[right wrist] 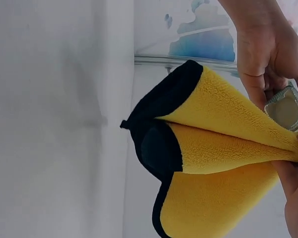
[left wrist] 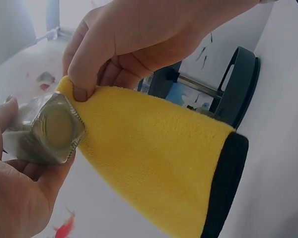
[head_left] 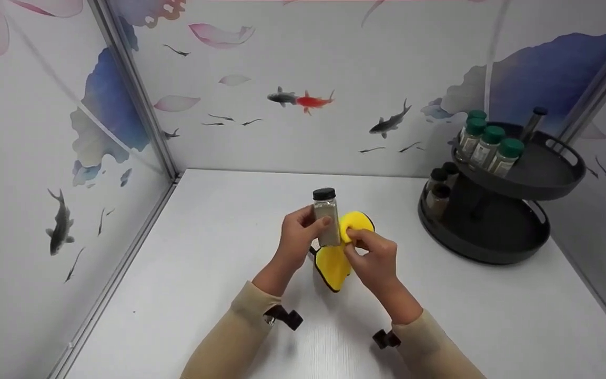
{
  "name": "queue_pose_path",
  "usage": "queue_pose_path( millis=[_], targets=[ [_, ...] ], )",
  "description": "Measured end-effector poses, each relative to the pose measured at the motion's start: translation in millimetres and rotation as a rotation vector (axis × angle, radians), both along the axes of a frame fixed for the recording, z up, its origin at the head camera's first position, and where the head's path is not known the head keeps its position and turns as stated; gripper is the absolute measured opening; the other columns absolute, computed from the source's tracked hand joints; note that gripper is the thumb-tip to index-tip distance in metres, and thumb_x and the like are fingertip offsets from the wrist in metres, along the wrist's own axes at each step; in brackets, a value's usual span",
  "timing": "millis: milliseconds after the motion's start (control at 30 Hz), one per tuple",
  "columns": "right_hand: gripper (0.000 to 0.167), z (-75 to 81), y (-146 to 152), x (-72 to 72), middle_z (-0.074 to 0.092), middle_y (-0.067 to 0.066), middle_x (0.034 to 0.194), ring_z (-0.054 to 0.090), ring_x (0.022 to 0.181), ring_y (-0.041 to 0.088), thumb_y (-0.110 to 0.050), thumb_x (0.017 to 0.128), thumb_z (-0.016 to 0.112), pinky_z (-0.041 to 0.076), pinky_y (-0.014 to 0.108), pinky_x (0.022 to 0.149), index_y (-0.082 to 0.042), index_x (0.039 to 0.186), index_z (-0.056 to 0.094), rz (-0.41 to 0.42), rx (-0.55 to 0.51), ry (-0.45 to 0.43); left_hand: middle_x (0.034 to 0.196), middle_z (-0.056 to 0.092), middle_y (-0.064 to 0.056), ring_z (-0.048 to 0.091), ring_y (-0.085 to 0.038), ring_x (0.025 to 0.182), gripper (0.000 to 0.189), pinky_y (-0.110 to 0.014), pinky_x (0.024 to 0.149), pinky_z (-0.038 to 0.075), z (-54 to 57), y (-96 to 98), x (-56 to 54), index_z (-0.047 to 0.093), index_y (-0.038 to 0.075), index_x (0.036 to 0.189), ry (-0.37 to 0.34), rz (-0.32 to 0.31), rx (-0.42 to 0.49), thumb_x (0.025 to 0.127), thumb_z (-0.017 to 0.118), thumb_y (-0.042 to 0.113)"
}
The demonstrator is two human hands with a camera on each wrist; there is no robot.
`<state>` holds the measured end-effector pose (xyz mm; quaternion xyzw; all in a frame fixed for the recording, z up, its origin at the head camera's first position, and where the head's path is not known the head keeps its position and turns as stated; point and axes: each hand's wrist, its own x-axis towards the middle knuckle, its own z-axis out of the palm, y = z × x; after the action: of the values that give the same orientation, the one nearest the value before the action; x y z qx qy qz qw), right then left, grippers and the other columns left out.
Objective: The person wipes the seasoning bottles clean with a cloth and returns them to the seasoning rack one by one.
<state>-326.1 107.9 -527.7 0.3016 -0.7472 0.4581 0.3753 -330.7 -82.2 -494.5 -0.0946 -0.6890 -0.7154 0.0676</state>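
My left hand (head_left: 296,237) grips a square glass spice jar (head_left: 327,226) with a black lid, upright above the table, its thumb across the front. Pale powder shows through the glass. In my right hand (head_left: 374,258) a yellow cloth (head_left: 333,266) with black edging is pinched between thumb and fingers, right beside the jar. The left wrist view shows the cloth (left wrist: 144,144) hanging from the pinch, its top corner against the jar's base (left wrist: 59,129). Loose folds of the cloth (right wrist: 223,134) fan out in the right wrist view.
A black two-tier round rack (head_left: 492,247) stands at the right back of the white table (head_left: 219,210). Several green-lidded jars (head_left: 505,155) and a dark-capped one (head_left: 533,123) sit on its upper tier, dark-lidded jars (head_left: 438,200) below. Decorated panels (head_left: 282,142) enclose the back and sides.
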Motion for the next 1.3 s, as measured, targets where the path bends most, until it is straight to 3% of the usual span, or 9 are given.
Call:
queue_pose_path(
  millis=[233,533,667,833,967,1167,1300],
  targets=[
    [0.022,5.4,9.5,-3.6,0.083,0.011,0.097,0.080,0.079,0.024,0.011,0.083,0.078,0.059,0.013,0.077,0.001,0.103,0.080,0.015,-0.006,-0.069,0.124,0.074,-0.012,0.069,-0.021,0.106,0.043,-0.042,0.099,0.062,-2.9,0.9,-1.0,0.071,0.005,0.134,-0.035,-0.151,-0.042,0.098,0.073,0.029],
    [0.019,14.5,17.8,-7.2,0.082,0.011,0.095,0.075,0.073,0.017,0.011,0.086,0.076,0.058,0.010,0.073,-0.001,0.101,0.082,-0.051,-0.101,-0.120,0.115,0.079,-0.009,0.071,-0.018,0.097,0.037,-0.035,0.086,0.063,-9.0,2.5,-5.0,0.076,0.007,0.128,-0.036,-0.332,-0.138,0.096,0.076,0.027],
    [0.019,15.4,14.7,-2.2,0.083,0.013,0.098,0.078,0.076,0.021,0.008,0.087,0.078,0.058,0.012,0.076,0.001,0.105,0.081,-0.064,-0.074,-0.106,0.113,0.079,-0.010,0.069,-0.018,0.095,0.035,-0.033,0.083,0.061,-8.1,2.5,-3.0,0.077,0.006,0.125,-0.028,-0.304,-0.142,0.096,0.077,0.025],
    [0.023,18.0,12.3,3.8,0.082,0.016,0.101,0.081,0.085,0.030,0.010,0.085,0.080,0.055,0.008,0.084,0.003,0.106,0.080,-0.109,-0.032,0.017,0.116,0.079,-0.007,0.071,-0.017,0.100,0.035,-0.036,0.092,0.062,-3.1,8.5,0.7,0.078,0.011,0.125,-0.003,-0.253,-0.163,0.094,0.080,0.027],
    [0.024,19.7,9.6,7.0,0.082,0.015,0.099,0.080,0.082,0.030,0.011,0.084,0.080,0.052,0.005,0.089,0.002,0.106,0.080,-0.128,-0.001,0.128,0.116,0.079,-0.006,0.071,-0.019,0.100,0.035,-0.039,0.095,0.062,0.8,8.0,4.1,0.078,0.011,0.125,0.016,-0.248,-0.174,0.094,0.080,0.028],
    [0.029,21.6,4.4,11.1,0.082,0.015,0.099,0.079,0.084,0.031,0.011,0.079,0.082,0.055,0.013,0.096,0.001,0.106,0.080,-0.125,0.039,0.285,0.109,0.079,-0.004,0.071,-0.019,0.094,0.032,-0.038,0.090,0.063,5.5,2.5,6.9,0.080,0.013,0.119,0.035,-0.179,-0.215,0.092,0.083,0.029],
    [0.030,20.4,-1.0,14.8,0.082,0.015,0.100,0.080,0.089,0.033,0.013,0.075,0.083,0.054,0.016,0.100,0.001,0.102,0.082,-0.133,0.040,0.313,0.112,0.078,-0.006,0.071,-0.019,0.097,0.035,-0.037,0.092,0.063,3.7,3.5,3.4,0.079,0.012,0.122,0.027,-0.138,-0.166,0.093,0.082,0.031]
  ],
)
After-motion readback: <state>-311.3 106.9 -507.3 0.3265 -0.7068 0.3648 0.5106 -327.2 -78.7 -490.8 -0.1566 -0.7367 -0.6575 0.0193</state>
